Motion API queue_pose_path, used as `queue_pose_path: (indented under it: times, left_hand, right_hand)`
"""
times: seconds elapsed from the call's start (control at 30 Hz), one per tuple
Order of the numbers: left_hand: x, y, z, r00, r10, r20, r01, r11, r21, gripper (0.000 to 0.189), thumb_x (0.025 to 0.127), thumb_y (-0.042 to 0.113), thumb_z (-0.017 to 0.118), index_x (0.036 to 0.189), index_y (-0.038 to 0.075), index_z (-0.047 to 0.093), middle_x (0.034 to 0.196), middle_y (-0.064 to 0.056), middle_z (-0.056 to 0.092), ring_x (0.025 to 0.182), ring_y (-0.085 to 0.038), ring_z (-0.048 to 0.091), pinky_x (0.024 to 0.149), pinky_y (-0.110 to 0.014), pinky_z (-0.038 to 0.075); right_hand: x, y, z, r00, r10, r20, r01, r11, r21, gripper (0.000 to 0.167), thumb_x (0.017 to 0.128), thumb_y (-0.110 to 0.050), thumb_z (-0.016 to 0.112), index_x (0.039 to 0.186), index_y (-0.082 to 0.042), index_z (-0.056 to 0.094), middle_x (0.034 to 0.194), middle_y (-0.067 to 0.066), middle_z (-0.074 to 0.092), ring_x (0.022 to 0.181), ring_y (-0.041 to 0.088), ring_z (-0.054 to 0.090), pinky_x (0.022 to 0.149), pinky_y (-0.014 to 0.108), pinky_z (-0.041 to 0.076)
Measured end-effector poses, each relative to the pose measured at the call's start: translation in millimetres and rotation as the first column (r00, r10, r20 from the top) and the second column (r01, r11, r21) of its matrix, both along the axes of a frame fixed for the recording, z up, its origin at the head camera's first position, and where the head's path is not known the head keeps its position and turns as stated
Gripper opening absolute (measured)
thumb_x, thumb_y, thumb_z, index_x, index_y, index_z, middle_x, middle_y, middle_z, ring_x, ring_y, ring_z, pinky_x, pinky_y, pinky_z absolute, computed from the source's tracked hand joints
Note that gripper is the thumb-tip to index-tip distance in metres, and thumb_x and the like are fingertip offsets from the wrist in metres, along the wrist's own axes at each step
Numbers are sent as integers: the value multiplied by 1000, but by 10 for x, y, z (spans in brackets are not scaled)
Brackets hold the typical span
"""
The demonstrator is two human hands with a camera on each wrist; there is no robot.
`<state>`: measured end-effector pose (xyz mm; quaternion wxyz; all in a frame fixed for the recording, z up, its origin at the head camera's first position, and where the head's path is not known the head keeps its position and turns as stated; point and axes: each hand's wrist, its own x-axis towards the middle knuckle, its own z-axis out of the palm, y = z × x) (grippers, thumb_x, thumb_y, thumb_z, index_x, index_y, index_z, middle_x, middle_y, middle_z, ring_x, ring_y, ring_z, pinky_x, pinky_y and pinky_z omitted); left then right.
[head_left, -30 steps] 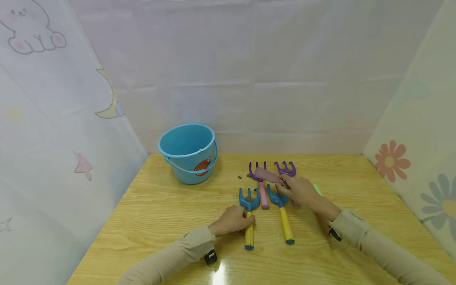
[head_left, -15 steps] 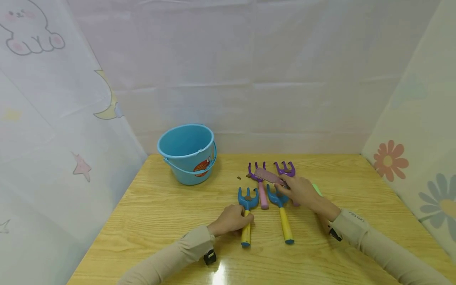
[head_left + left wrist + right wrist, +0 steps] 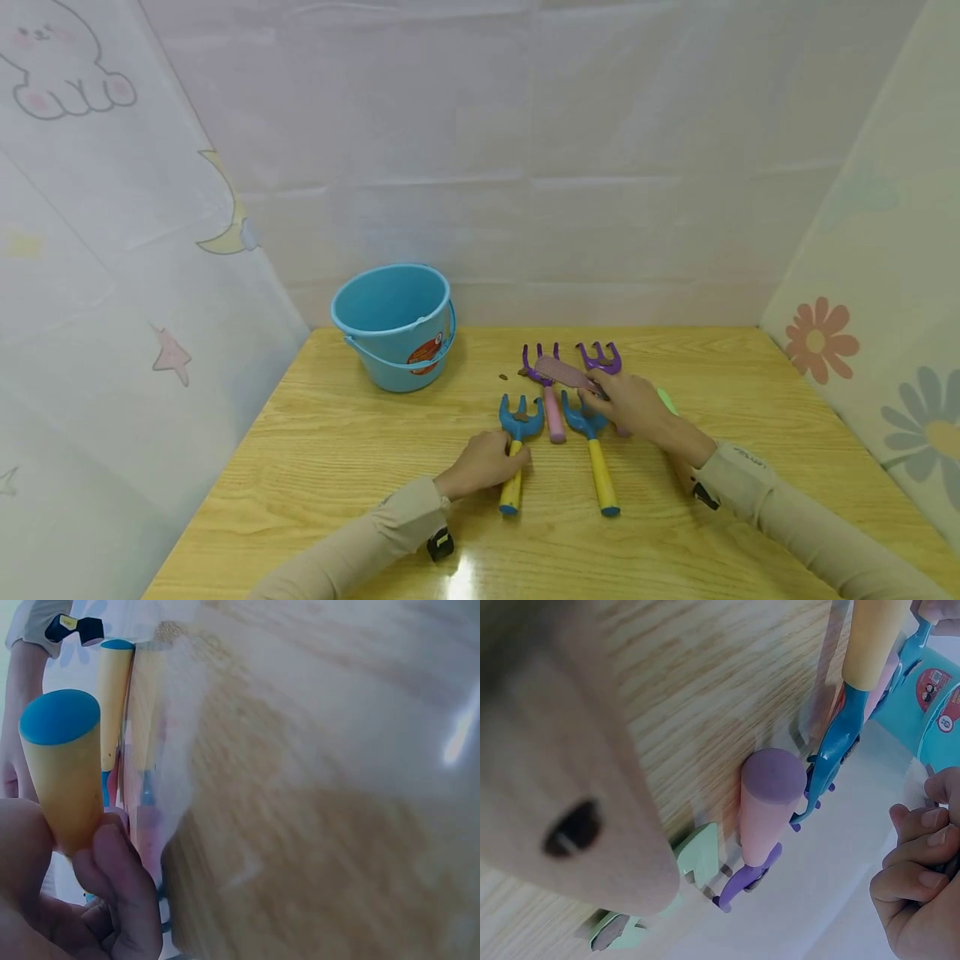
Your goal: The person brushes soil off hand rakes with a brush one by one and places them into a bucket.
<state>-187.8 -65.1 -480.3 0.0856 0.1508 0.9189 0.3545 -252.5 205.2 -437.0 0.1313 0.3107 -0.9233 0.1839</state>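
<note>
My left hand [image 3: 483, 462] grips the yellow handle of a blue toy garden rake [image 3: 517, 423], fingers and thumb wrapped around it. Brown dirt sits on its tines. In the left wrist view, the blue-capped handle [image 3: 64, 772] rises from between thumb and fingers. My right hand [image 3: 630, 404] holds a mauve brush [image 3: 562, 372] over the rakes, with its fingers curled in the right wrist view. Below the right forearm, a tan handle end with a dark hole [image 3: 681, 468] shows. A second blue rake [image 3: 602, 475] lies between the hands, its head partly behind the right hand.
A blue bucket [image 3: 401, 354] stands at the back left. Purple rakes with pink handles, one nearer the middle [image 3: 554, 415] and one at the right [image 3: 602, 358], lie behind the blue ones. A light green tool [image 3: 667, 400] shows beside the right wrist. Brown bits dot the table [image 3: 337, 442].
My left hand has shifted slightly left, and the handle end of its rake has swung left and a little away. The right hand and brush have stayed nearly in place.
</note>
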Motion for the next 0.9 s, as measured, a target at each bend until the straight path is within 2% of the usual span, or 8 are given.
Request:
queue_pose_path:
  times: [0.1, 0.43, 0.7, 0.9]
  left_hand:
    - [-5, -9, -16, 1000, 8, 1, -8, 1000, 2, 31, 94, 32, 59, 70, 14, 51, 55, 5, 48, 42, -5, 43, 38, -21, 35]
    - [21, -41, 23, 1000, 9, 3, -9, 999, 51, 26, 93, 26, 57, 72, 13, 50, 56, 5, 49, 42, -5, 44, 38, -20, 35]
    - [9, -65, 55, 1000, 18, -15, -17, 998, 65, 29, 96, 26, 56, 72, 12, 50, 59, 4, 46, 46, -6, 43, 42, -21, 35]
    - [-21, -70, 82, 999, 19, -27, -17, 998, 61, 24, 95, 23, 57, 75, 11, 51, 62, 3, 47, 48, -7, 44, 43, -22, 37]
  right_hand:
    - [6, -6, 3, 1000, 3, 5, -3, 1000, 0, 22, 97, -22, 65, 102, -1, 66, 51, -12, 32, 41, -1, 23, 39, 18, 21]
    - [-11, -5, -34, 1000, -7, 12, 7, 1000, 2, 24, 97, -22, 65, 106, 0, 67, 52, -12, 33, 40, -1, 25, 39, 17, 22]
    - [2, -9, -42, 1000, -6, 13, 6, 1000, 7, 20, 97, -22, 64, 103, -3, 66, 53, -13, 33, 40, -2, 25, 39, 17, 22]
    - [9, -12, -20, 1000, -11, 16, 11, 1000, 6, 19, 98, -21, 63, 102, -3, 66, 53, -12, 33, 40, -2, 24, 39, 17, 22]
